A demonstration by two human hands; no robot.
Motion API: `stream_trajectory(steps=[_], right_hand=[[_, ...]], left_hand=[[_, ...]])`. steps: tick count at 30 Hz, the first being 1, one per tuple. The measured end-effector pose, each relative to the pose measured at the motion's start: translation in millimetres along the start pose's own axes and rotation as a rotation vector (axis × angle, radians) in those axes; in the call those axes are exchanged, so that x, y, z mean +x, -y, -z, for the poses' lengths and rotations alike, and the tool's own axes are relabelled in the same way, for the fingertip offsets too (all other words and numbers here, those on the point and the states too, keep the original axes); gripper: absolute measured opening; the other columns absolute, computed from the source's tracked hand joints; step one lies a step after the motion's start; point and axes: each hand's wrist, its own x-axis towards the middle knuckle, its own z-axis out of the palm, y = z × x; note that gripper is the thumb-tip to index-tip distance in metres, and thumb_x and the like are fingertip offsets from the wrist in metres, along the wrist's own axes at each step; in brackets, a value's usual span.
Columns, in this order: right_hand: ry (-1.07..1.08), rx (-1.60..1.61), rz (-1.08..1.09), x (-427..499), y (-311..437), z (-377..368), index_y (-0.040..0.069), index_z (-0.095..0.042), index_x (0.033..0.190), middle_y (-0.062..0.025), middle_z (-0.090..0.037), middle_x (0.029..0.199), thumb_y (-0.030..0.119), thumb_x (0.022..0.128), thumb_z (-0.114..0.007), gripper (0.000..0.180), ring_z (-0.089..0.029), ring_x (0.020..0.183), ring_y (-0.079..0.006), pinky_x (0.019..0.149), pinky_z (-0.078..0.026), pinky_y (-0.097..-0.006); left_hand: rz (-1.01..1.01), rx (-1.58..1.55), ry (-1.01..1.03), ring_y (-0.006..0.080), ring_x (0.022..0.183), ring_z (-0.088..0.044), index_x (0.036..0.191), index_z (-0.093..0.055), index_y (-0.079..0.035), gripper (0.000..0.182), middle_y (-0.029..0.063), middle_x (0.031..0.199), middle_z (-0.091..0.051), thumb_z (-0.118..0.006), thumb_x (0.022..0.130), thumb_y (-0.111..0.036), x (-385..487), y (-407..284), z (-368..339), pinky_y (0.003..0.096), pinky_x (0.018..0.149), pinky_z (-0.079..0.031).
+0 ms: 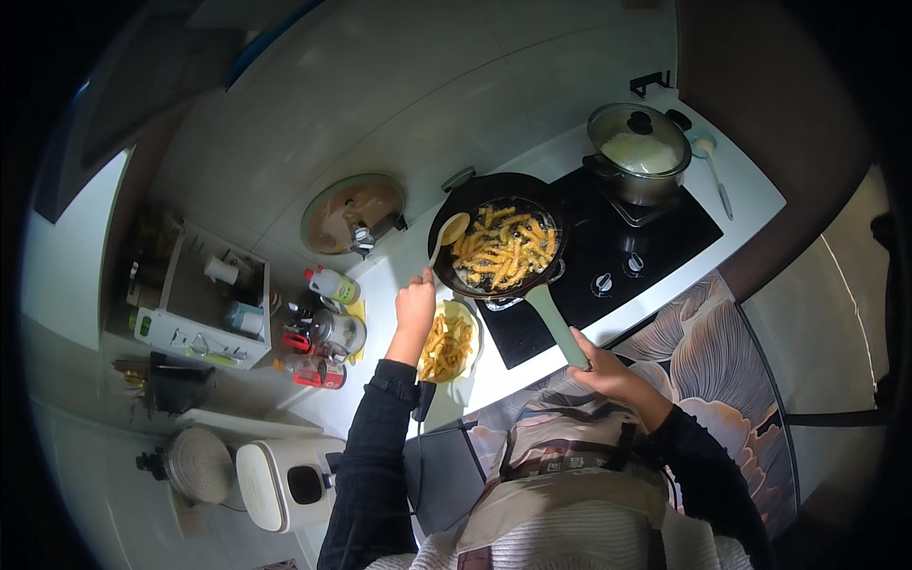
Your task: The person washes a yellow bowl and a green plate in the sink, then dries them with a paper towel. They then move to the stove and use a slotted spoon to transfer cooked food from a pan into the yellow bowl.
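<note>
My left hand (415,303) grips the handle of a pale ladle (454,229), whose bowl rests over the left inner side of a dark wok (445,269). Around the green wok handle (558,328) my right hand (598,365) is closed near its end. Golden battered strips (507,246) lie in bubbling oil inside the wok. Just below my left hand, a plate (475,349) holds more fried strips (447,347), partly hidden by my wrist and sleeve.
A lidded pot (641,187) sits on the black cooktop (584,256). Another ladle (718,182) lies at the far right. Bottles (335,285) and jars stand left of the plate. A green-rimmed lid (353,214) leans against the wall. A white rice cooker (285,484) is at lower left.
</note>
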Motion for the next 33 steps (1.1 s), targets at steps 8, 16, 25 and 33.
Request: stream_trajectory(steps=[8,16,25,33], right_hand=[[-0.042,-0.007,0.062,-3,4,2,-0.003,-0.022,0.141,-0.0261,-0.057,0.102,0.026,0.081,-0.063,0.078,-0.059,0.091,-0.0285,0.083,-0.045,-0.0309],[-0.067,-0.026,0.134,1,-3,1,-0.006,-0.026,0.139,-0.0274,-0.057,0.100,0.025,0.080,-0.064,0.076,-0.060,0.089,-0.0299,0.080,-0.046,-0.0315],[-0.082,0.029,0.228,2,-5,0,-0.008,-0.026,0.137,-0.0244,-0.058,0.102,0.022,0.081,-0.065,0.075,-0.060,0.090,-0.0243,0.081,-0.046,-0.0290],[-0.001,0.077,0.198,1,0,6,-0.012,-0.027,0.135,-0.0230,-0.058,0.101,0.019,0.080,-0.066,0.075,-0.058,0.089,-0.0216,0.081,-0.045,-0.0279]], left_hand=[[0.262,-0.729,0.161,0.0273,0.074,-0.068,0.113,-0.061,0.000,0.031,0.0159,0.081,-0.068,-0.058,0.083,-0.007,-14,37,-30,0.0343,0.068,-0.052],[0.288,-1.164,0.336,0.0028,0.052,-0.046,0.122,-0.054,0.005,0.034,0.0037,0.081,-0.066,-0.051,0.088,-0.001,-29,6,-41,0.0187,0.047,-0.040],[0.396,-1.571,0.491,0.0034,0.050,-0.041,0.123,-0.051,0.007,0.034,0.0043,0.082,-0.064,-0.051,0.091,-0.004,-31,-64,-20,0.0179,0.045,-0.034],[0.660,-1.863,0.521,0.0049,0.052,-0.041,0.125,-0.046,0.006,0.034,0.0100,0.086,-0.063,-0.049,0.093,-0.004,-27,-86,-13,0.0161,0.043,-0.033]])
